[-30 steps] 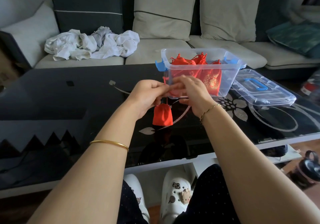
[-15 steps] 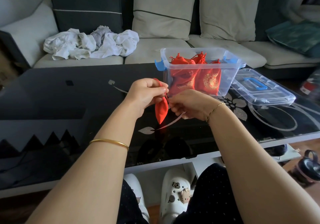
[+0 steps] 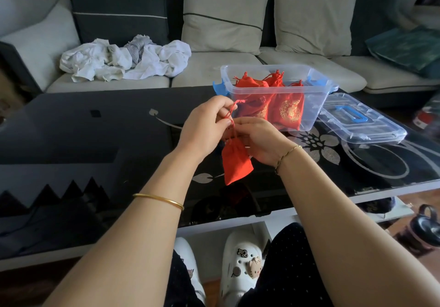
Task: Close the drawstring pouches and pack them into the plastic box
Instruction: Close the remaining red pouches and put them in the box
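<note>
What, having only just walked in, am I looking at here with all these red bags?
A person seated at the black glass table is closing a red pouch. The left hand pinches its drawstring and lifts it, while the right hand pinches the drawstring lower, near the pouch's neck. The pouch hangs above the table. Several closed pouches already sit in the clear plastic box; its lid lies beside it.
</note>
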{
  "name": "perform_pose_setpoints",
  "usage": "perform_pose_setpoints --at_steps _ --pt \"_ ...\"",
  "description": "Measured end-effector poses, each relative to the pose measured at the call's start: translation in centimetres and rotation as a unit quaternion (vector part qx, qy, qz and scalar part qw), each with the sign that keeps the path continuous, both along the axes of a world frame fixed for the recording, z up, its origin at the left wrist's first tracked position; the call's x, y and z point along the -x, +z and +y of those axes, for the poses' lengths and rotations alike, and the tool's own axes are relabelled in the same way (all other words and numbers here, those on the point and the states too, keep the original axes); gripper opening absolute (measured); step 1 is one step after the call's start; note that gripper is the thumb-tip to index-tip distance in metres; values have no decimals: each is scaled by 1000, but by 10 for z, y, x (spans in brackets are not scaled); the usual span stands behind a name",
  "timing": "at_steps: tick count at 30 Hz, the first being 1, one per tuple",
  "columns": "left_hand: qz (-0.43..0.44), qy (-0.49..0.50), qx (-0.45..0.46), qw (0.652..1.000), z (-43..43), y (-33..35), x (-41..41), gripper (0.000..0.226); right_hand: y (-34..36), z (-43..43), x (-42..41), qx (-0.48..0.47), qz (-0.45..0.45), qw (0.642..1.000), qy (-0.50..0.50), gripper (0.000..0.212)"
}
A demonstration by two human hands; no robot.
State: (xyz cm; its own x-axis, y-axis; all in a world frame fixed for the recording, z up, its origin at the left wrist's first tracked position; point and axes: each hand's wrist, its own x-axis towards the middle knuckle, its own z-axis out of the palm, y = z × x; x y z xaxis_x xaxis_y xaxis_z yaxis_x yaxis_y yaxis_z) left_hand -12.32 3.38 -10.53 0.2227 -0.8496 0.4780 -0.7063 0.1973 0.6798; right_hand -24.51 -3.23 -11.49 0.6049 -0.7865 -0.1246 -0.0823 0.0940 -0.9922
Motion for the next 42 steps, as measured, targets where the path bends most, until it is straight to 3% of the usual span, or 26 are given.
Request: perform_pose_setpoints --at_steps 4,10,13,15,17,19,22,27,30,35,39,40,42 --pt "-8 15 27 999 0 -2 3 28 0 0 3 -79 -31 995 54 19" --pt "35 32 41 998 0 -2 2 28 1 1 4 -80 -52 994 56 18" --pt "79 40 14 996 -1 -4 1 16 1 0 3 44 19 999 -12 17" --pt "119 52 -20 991 -3 -7 -1 10 -1 0 1 145 85 984 -66 21" --pt "158 75 -56 983 -4 -10 -4 8 -4 0 0 172 102 974 -105 25" --pt "149 106 -80 980 -5 -15 -8 15 -4 0 1 114 70 981 -140 26" --pt "124 144 -110 976 -4 -16 -10 24 -4 -4 3 -62 -48 980 -181 22" --pt "142 173 -157 962 -7 -16 -9 26 -7 -6 6 -298 -256 909 -139 31" --pt "196 173 -166 951 -8 -14 -7 25 -9 -5 5 -325 -258 896 -156 33" --pt "391 174 -139 893 -7 -6 -5 19 -24 -8 4 -374 -223 871 -229 31" --pt "514 65 -70 853 -5 -3 1 23 -29 -8 -5 -376 -204 875 -229 32" --pt "514 50 -66 854 -4 -2 0 25 -28 -7 -7 -370 -207 877 -227 32" --pt "447 57 -93 888 -3 -2 0 27 -24 -8 -8 -340 -211 888 -226 32"
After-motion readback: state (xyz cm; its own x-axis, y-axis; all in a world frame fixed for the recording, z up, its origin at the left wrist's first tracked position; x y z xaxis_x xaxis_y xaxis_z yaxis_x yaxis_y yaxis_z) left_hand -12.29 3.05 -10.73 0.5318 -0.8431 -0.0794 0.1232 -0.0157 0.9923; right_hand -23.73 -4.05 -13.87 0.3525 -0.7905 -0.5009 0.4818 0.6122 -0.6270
